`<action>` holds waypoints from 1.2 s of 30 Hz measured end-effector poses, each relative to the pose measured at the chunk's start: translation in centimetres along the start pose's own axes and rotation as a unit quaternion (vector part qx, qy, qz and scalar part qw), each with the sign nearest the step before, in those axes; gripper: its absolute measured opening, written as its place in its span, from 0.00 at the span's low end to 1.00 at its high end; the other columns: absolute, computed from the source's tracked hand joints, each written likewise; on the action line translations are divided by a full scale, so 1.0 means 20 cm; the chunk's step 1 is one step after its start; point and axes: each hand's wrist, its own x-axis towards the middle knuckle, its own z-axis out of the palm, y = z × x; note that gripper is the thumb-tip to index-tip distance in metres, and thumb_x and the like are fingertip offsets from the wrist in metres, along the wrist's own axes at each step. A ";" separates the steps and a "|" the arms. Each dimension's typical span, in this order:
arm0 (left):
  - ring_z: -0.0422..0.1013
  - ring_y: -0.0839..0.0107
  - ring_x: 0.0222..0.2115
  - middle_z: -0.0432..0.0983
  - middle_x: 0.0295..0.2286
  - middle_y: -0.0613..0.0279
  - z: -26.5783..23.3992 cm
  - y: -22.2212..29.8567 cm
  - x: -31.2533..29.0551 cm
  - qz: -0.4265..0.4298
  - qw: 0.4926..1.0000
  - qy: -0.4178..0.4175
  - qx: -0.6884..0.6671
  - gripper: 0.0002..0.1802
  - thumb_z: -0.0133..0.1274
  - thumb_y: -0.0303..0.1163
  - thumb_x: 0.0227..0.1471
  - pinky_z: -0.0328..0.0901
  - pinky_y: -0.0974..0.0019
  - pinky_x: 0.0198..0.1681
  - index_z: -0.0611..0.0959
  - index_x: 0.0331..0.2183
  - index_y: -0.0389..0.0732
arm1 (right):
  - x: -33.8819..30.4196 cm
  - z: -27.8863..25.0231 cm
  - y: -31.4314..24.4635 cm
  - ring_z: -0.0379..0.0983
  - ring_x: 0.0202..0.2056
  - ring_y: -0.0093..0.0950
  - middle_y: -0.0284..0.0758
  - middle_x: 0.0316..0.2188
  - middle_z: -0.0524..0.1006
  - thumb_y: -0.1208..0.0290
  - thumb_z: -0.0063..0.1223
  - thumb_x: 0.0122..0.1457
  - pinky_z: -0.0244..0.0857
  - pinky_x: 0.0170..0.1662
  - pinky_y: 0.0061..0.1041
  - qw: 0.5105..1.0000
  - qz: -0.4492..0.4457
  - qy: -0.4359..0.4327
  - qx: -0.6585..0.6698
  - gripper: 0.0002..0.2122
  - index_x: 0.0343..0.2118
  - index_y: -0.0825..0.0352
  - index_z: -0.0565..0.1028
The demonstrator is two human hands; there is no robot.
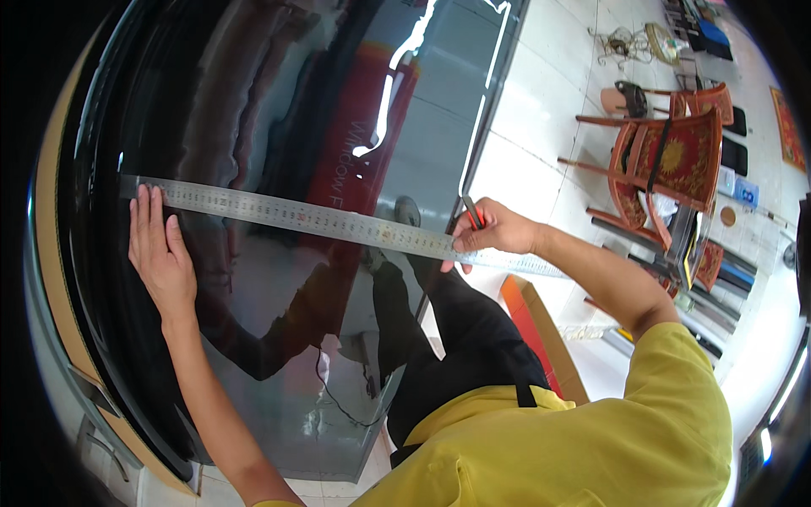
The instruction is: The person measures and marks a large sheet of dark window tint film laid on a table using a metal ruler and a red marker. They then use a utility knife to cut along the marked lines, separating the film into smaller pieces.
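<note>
A long steel ruler (pixel 321 221) lies across a large sheet of dark reflective film (pixel 279 127) spread on a table. My left hand (pixel 159 253) rests flat on the film, fingers pressing the ruler's left end. My right hand (pixel 490 232) holds a red-and-black cutter (pixel 472 211) against the ruler at the sheet's right edge, tip down on the film.
A brown board edge (pixel 52 253) runs under the film at the left. On the tiled floor to the right stand red wooden chairs (pixel 676 160), an orange cardboard box (pixel 541 329) by my legs, and several metal bars (pixel 710 304).
</note>
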 end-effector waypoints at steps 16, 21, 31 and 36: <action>0.63 0.55 0.68 0.70 0.65 0.58 0.03 -0.02 -0.02 0.012 1.000 0.004 0.020 0.23 0.46 0.36 0.73 0.58 0.52 0.68 0.78 0.64 0.45 | -0.03 0.04 0.08 0.85 0.31 0.29 0.47 0.40 0.87 0.73 0.56 0.67 0.77 0.44 0.30 1.000 -0.028 -0.002 -0.003 0.08 0.40 0.73 0.80; 0.63 0.58 0.68 0.70 0.66 0.61 0.03 -0.02 -0.03 -0.004 1.000 0.002 0.025 0.23 0.47 0.38 0.73 0.58 0.54 0.68 0.78 0.65 0.46 | -0.03 0.04 0.09 0.85 0.32 0.30 0.47 0.41 0.87 0.72 0.56 0.68 0.78 0.43 0.29 0.999 -0.031 -0.008 -0.006 0.07 0.40 0.72 0.80; 0.62 0.56 0.69 0.69 0.66 0.61 0.04 -0.04 -0.03 0.002 1.000 0.002 0.021 0.23 0.46 0.38 0.73 0.57 0.52 0.69 0.77 0.64 0.45 | -0.03 0.02 0.10 0.85 0.31 0.32 0.50 0.38 0.86 0.77 0.57 0.68 0.78 0.39 0.31 0.998 -0.064 -0.007 -0.017 0.05 0.37 0.73 0.79; 0.62 0.56 0.69 0.69 0.66 0.60 0.04 -0.03 -0.03 0.010 1.000 -0.002 0.026 0.23 0.45 0.37 0.73 0.57 0.52 0.70 0.77 0.65 0.45 | -0.03 0.02 0.08 0.85 0.32 0.32 0.50 0.38 0.86 0.76 0.57 0.68 0.79 0.39 0.31 0.999 -0.047 -0.004 -0.001 0.05 0.35 0.72 0.78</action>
